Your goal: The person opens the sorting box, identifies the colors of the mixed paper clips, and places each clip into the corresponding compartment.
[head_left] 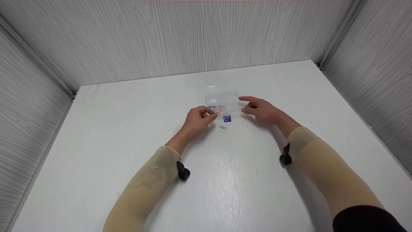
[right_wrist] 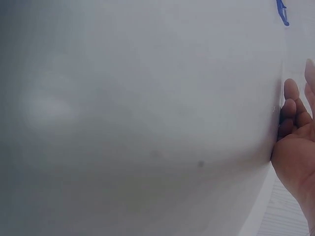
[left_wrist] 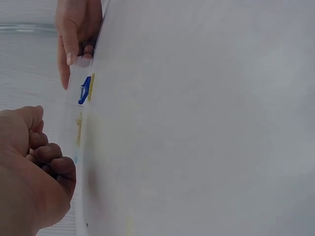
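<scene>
A clear plastic compartment box (head_left: 236,104) lies on the table with a blue latch (head_left: 227,118) at its front. In its left compartments show blue paper clips (head_left: 212,106), a pink paper clip (head_left: 220,106) and some yellow ones. My left hand (head_left: 198,120) is over the front left corner, thumb and index tips together, other fingers curled; I cannot tell if a clip is between the tips. At the box's right edge, my right hand (head_left: 262,111) keeps thumb and index extended and apart, fingertips at the side. A yellow paper clip (head_left: 222,127) lies in front of the latch.
The white tabletop (head_left: 225,180) reaches back to a grey wood-grain panel (head_left: 193,38), with similar panels on the left and right sides. Black camera mounts (head_left: 183,172) stick out from the sleeved forearms.
</scene>
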